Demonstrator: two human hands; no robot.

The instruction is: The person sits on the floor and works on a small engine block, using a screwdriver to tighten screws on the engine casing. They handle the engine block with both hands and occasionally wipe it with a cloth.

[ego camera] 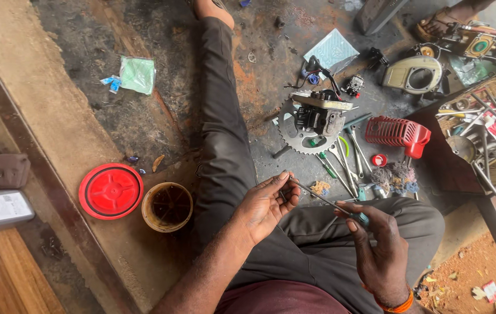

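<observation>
Over the lap, right hand [375, 244] fingers clamp a screwdriver [323, 200], its tip pinched by left hand [265, 203] fingers.

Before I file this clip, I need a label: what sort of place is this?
Probably a small-engine repair spot, worked on the floor. A stripped engine sits on a sprocket, spanners lie loose beside it, and the right hand points a screwdriver at a small part in the left hand.

Red lid [110, 191], red ribbed engine cover [397, 132], grey trousers [230, 145], orange wristband [398, 304]
</observation>
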